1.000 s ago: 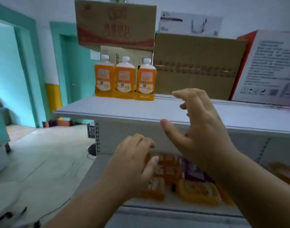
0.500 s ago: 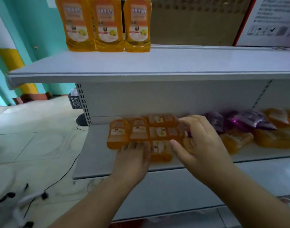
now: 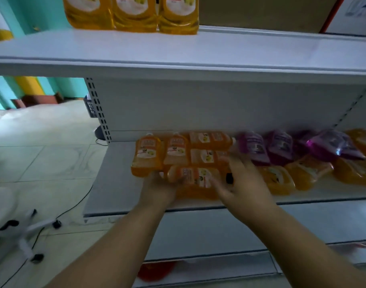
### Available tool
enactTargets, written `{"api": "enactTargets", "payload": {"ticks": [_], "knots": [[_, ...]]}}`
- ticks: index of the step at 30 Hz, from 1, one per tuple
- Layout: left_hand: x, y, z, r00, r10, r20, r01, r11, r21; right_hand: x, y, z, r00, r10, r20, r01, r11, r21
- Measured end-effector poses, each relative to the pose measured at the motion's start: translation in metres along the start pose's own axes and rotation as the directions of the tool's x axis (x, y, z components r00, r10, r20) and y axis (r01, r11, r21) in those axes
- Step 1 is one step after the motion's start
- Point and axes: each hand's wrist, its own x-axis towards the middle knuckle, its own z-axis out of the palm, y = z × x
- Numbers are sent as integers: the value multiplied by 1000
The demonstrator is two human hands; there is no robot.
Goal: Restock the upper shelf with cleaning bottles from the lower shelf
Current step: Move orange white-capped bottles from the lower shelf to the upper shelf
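At the bottom of the frame, two bare forearms were seen reaching up toward the lower shelf (image 3: 115,196), a flat white metal board. The left hand (image 3: 157,190) was curled under the near end of an orange bottle (image 3: 195,177) lying on its side at the front of the shelf, and appeared to be gripping it. The right hand (image 3: 245,188) was laid against the same bottle's right end, fingers blurred, so whether it was clamped on the bottle could not be told. The hands were held close together, one at either end of the bottle.

Just behind, more orange bottles (image 3: 171,152) of translucent plastic with pale labels were packed tightly, two upright at the left and others lying flat. To the right of centre, soft purple pouches (image 3: 279,147) and orange pouches (image 3: 309,173) were heaped loosely along the shelf.

At the lower left, a white wheeled chair base (image 3: 26,235) and a black cable (image 3: 74,204) were seen on the pale tiled floor (image 3: 43,152).

Across the top of the frame, the upper shelf (image 3: 219,50), smooth and white, carried three tall orange bottles (image 3: 134,13) standing side by side at upper left, with a brown cardboard box (image 3: 261,11) behind them to the right.
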Motion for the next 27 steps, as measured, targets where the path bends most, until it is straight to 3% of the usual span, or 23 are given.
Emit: {"api": "enactTargets", "payload": {"ticks": [3, 7, 12, 14, 18, 22, 24, 27], "knots": [[-18, 12, 4, 982, 59, -181, -102, 966, -240, 19, 9, 3, 997, -1, 82, -2, 999, 39], [-37, 18, -10, 934, 63, -351, -174, 940, -294, 44, 19, 12, 989, -46, 138, 34, 996, 87], [-68, 24, -58, 865, 36, -500, -318, 810, -493, 79, -4, 55, 954, -103, 281, 36, 972, 233], [-81, 29, -80, 842, 18, -539, -356, 770, -530, 92, -27, 82, 926, -178, 332, 102, 967, 234], [-97, 29, -120, 850, 7, -527, -351, 752, -557, 118, -71, 129, 909, -216, 355, 186, 975, 118], [-92, 10, -159, 894, -18, -448, -293, 732, -616, 132, -100, 172, 901, -56, 430, 92, 994, -63], [-86, 0, -183, 916, -19, -400, -261, 728, -633, 128, -109, 186, 922, 11, 387, 39, 992, -123], [-78, -15, -214, 948, 22, -317, -226, 749, -623, 112, -123, 188, 967, -13, 253, 67, 976, -206]]}}
